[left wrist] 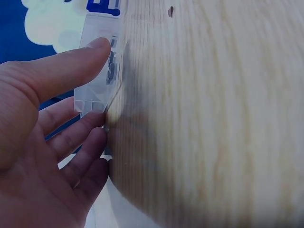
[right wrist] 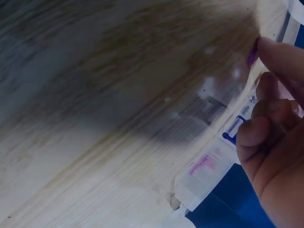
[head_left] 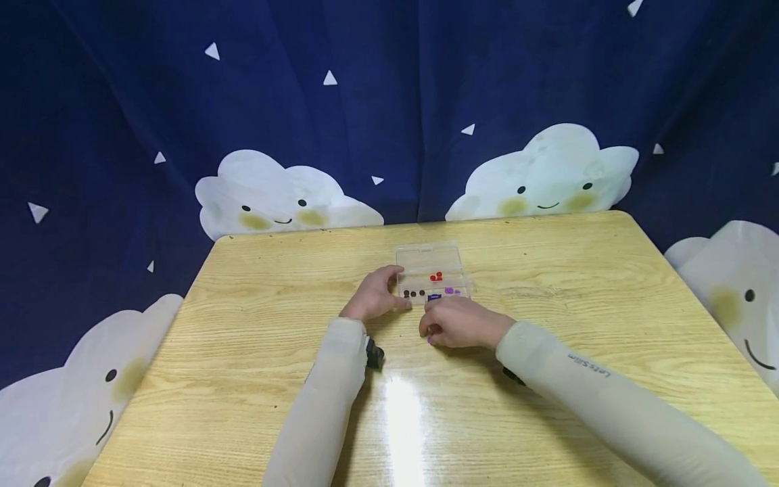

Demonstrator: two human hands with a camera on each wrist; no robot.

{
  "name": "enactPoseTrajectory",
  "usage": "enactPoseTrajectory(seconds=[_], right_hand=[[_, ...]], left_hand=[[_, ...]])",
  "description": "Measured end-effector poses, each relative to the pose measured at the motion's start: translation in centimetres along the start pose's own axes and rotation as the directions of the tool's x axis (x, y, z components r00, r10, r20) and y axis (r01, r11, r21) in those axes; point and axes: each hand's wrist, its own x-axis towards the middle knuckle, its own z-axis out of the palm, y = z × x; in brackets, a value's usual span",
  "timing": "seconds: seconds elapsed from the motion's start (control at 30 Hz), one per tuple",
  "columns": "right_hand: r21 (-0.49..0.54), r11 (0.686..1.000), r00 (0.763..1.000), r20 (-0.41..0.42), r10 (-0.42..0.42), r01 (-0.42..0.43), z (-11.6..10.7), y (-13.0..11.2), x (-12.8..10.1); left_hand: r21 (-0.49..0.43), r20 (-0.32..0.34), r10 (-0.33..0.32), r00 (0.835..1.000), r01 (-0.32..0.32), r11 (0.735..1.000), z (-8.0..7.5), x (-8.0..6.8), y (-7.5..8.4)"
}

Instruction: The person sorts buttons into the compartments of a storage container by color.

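Note:
A clear plastic box stands on the table with its lid tipped back. My left hand grips the box's left end, thumb along the front wall and fingers round the side, as the left wrist view shows. Between thumb and fingertip my right hand pinches a small purple piece, just in front of the box. Inside lie several dark round pieces at the front left, red pieces farther back, and purple pieces at the front right. The blue latch is partly covered by the right hand.
The box is on a light wooden table, toward its far side. Behind and beside the table hangs a dark blue curtain with white clouds. A glare patch lies on the wood between the forearms.

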Motion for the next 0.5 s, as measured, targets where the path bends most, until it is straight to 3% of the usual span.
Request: enactPoseTrajectory(seconds=[0.5], right_hand=[[-0.018, 1.000, 1.000, -0.002, -0.002, 0.002, 0.37, 0.29, 0.35]], left_hand=[[0.003, 0.000, -0.007, 1.000, 0.007, 1.000, -0.12, -0.23, 0.13]])
